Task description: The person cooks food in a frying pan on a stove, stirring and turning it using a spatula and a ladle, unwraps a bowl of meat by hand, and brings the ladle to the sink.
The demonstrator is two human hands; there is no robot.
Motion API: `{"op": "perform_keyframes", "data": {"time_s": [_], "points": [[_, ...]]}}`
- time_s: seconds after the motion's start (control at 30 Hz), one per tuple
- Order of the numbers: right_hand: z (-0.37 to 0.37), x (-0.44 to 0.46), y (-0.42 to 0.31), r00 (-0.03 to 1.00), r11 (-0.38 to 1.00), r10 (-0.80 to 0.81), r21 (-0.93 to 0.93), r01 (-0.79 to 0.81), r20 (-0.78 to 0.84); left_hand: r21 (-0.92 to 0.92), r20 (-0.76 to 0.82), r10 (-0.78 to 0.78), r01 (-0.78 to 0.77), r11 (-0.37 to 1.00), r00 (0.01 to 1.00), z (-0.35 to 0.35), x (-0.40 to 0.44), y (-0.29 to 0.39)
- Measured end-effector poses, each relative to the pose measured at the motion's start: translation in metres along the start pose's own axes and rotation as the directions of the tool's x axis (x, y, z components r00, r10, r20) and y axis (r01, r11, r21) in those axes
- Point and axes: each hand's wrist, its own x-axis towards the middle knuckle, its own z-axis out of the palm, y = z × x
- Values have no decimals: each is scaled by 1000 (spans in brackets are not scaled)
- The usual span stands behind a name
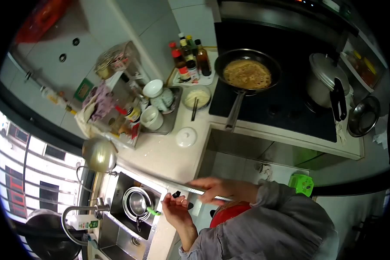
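My left hand point(178, 213) is palm up over the counter edge beside the sink, its fingers curled. A small black piece point(176, 194) sits at its fingertips, too small to name. A second dark spot shows near the thumb side. Just above, my right hand point(219, 189) is closed around a long, thin metal tool point(196, 190), seen nearly edge-on; its kind is unclear. The metal shows on both sides of the fingers and slants down to the right. Below it, a red surface point(229, 213) shows in part beside the grey sleeve.
The sink point(116, 236) holds nested metal bowls point(126, 203) and a green-handled ladle point(138, 203). A frying pan point(235, 54) with brown food sits on the black hob point(286, 123), beside a pressure cooker point(320, 89). A bowl point(208, 102) with chopsticks point(194, 110), a white lid point(186, 137) and sauce bottles point(202, 60) line the counter.
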Motion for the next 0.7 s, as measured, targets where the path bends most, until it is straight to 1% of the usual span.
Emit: {"op": "perform_keyframes", "data": {"time_s": [0.03,0.07,0.1,0.13,0.2,0.23,0.27,0.33,0.37,0.4,0.5,0.6,0.63,0.7], "points": [[-12,-22,-15,989,997,-39,-64,31,-140,34,20,-44,44,998,999,8,11,-15],[-23,-45,-28,958,990,-84,-131,50,-274,94,22,-76,73,993,997,28,13,-26],[-32,-65,-40,919,979,-149,-182,87,-364,102,67,-79,72,992,995,40,17,-40],[-42,-83,-51,870,965,-214,-237,116,-445,110,110,-82,70,992,991,50,23,-54],[-68,-120,-66,737,945,-314,-271,183,-599,130,130,-129,113,985,983,75,31,-78],[-78,-134,-78,668,918,-378,-354,181,-641,140,139,-156,136,981,978,87,34,-88],[-87,-147,-89,595,886,-441,-433,168,-672,148,159,-179,156,977,971,96,37,-98],[-112,-171,-100,464,855,-503,-498,144,-729,164,201,-221,190,968,954,111,46,-116],[-125,-180,-105,389,850,-513,-517,101,-765,160,180,-247,220,962,952,120,49,-123],[-134,-186,-111,339,851,-514,-519,82,-788,188,188,-277,243,952,942,124,52,-129],[-159,-199,-119,268,821,-553,-570,18,-789,287,206,-357,293,912,911,129,67,-149],[-176,-199,-121,190,814,-562,-579,-46,-805,472,200,-376,247,846,905,145,79,-171],[-179,-198,-120,160,813,-562,-577,-72,-812,461,222,-367,234,856,904,157,79,-177],[-170,-194,-124,106,830,-538,-548,-109,-836,545,349,-425,188,817,835,164,97,-207]]}}
